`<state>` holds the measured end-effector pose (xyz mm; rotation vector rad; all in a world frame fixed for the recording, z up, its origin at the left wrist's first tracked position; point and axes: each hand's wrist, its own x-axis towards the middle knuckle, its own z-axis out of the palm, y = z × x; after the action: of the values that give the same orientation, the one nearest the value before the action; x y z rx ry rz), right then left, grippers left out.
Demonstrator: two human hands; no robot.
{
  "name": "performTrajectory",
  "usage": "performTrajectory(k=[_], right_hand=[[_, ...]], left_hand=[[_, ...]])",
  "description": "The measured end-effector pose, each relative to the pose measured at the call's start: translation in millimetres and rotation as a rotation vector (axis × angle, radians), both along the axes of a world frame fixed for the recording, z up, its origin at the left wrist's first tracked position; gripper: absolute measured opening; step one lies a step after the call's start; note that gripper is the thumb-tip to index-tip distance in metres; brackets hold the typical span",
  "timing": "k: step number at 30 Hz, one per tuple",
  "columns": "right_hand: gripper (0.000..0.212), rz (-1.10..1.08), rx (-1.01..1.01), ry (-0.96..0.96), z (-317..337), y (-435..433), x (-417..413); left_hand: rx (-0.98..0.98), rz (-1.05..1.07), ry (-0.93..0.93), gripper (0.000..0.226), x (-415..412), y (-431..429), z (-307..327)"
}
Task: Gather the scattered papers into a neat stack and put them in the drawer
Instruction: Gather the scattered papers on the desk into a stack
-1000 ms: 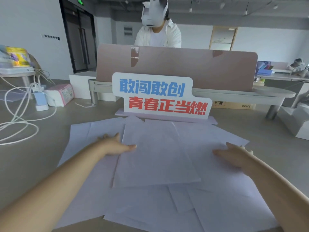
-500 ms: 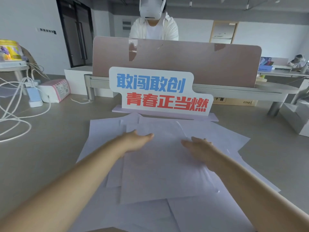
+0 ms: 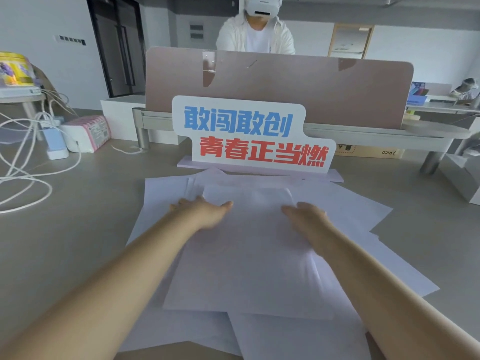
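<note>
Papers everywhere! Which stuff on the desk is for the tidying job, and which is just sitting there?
For the job:
papers
left hand
right hand
No drawer is in view.

Just lying about:
sign with blue and red letters
white cables
pink tissue pack
pink divider

Loose white paper sheets lie overlapping on the grey desk top, just before the white standing cut-out sign with blue and red characters. Behind the sign stands the pinkish rounded divider panel. The bare left hand and bare right hand lie flat on the topmost sheet, apart. Far left lie looped white cables, with a pink-wrapped tissue pack behind them.
</note>
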<state>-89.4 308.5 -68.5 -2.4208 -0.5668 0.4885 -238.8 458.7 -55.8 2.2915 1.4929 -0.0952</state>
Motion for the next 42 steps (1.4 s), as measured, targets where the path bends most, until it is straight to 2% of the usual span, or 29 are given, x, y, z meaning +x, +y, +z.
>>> performTrajectory(k=[1, 4, 6, 11, 13, 14, 16, 18, 19, 22, 24, 27, 30, 32, 33, 34, 36, 37, 39, 42], right_hand=[[0.063, -0.035, 0.003, -0.047, -0.2, -7.0, 7.3], [0.068, -0.138, -0.330, -0.251, -1.9, -30.3, 33.1], [0.071, -0.143, -0.441, -0.186, -4.3, -31.3, 35.8], [0.073, -0.064, -0.369, -0.147, -5.4, 5.3, 4.0], [0.071, -0.021, -0.269, -0.135, -5.0, 10.2, -1.5], [0.065, 0.006, -0.153, -0.101, -4.4, 9.4, -1.0], [0.042, 0.001, 0.205, 0.062, 2.0, -0.3, 2.2], [0.013, -0.121, 0.481, 0.240, 17.0, -19.1, 10.1], [0.013, -0.200, 0.570, 0.355, 24.5, -29.9, 16.5], [0.039, -0.303, 0.747, 0.726, 37.3, -52.5, 38.0], [0.060, -0.307, 0.754, 0.843, 42.5, -57.7, 40.8], [0.062, -0.260, 0.686, 0.862, 44.2, -54.5, 32.1], [0.052, -0.197, 0.580, 0.821, 38.6, -46.2, 23.5], [0.040, -0.173, 0.510, 0.761, 31.8, -42.3, 22.8], [0.032, -0.155, 0.479, 0.724, 29.2, -41.6, 21.8], [0.025, -0.130, 0.450, 0.673, 26.7, -40.8, 21.5], [0.017, -0.070, 0.402, 0.560, 21.7, -40.0, 22.4], [0.015, -0.039, 0.389, 0.521, 20.5, -40.3, 21.1], [0.013, 0.013, 0.389, 0.473, 19.2, -41.0, 17.5], [0.009, 0.036, 0.425, 0.391, 18.5, -42.1, 14.4]], left_hand=[[0.064, 0.016, 0.003, 0.097, -5.9, 4.3, -1.5], [0.204, 0.079, 0.118, 0.094, -27.2, 15.2, -11.1], [0.130, 0.088, 0.119, 0.096, -32.9, 13.5, -16.2], [0.078, 0.080, 0.057, 0.100, -24.1, -0.6, -14.9], [0.079, 0.059, 0.017, 0.099, -23.9, 1.4, -15.9], [0.055, 0.047, -0.050, 0.098, -24.8, 3.6, -14.6], [-0.073, 0.081, -0.338, 0.084, -28.3, 7.8, -7.6], [-0.188, 0.154, -0.701, 0.031, -37.1, 12.4, 2.5], [-0.234, 0.208, -0.824, 0.012, -41.6, 17.6, 6.4], [-0.410, 0.406, -1.084, 0.008, -60.0, 35.3, 14.4], [-0.596, 0.462, -1.134, 0.032, -71.3, 47.2, 11.9], [-0.670, 0.293, -0.963, 0.056, -79.8, 50.0, 9.0], [-0.576, 0.196, -0.753, 0.100, -77.1, 41.4, 3.6], [-0.433, 0.154, -0.711, 0.111, -73.9, 40.0, -2.5], [-0.369, 0.135, -0.721, 0.105, -73.2, 39.7, -4.1], [-0.309, 0.131, -0.755, 0.085, -72.2, 39.0, -3.5], [-0.154, 0.055, -0.882, 0.026, -71.7, 37.9, 1.8], [-0.067, -0.016, -0.921, 0.015, -72.1, 36.0, 6.0], [0.066, -0.117, -0.954, 0.010, -75.2, 35.9, 7.2], [0.274, -0.217, -0.779, 0.010, -77.5, 35.2, 3.5]])
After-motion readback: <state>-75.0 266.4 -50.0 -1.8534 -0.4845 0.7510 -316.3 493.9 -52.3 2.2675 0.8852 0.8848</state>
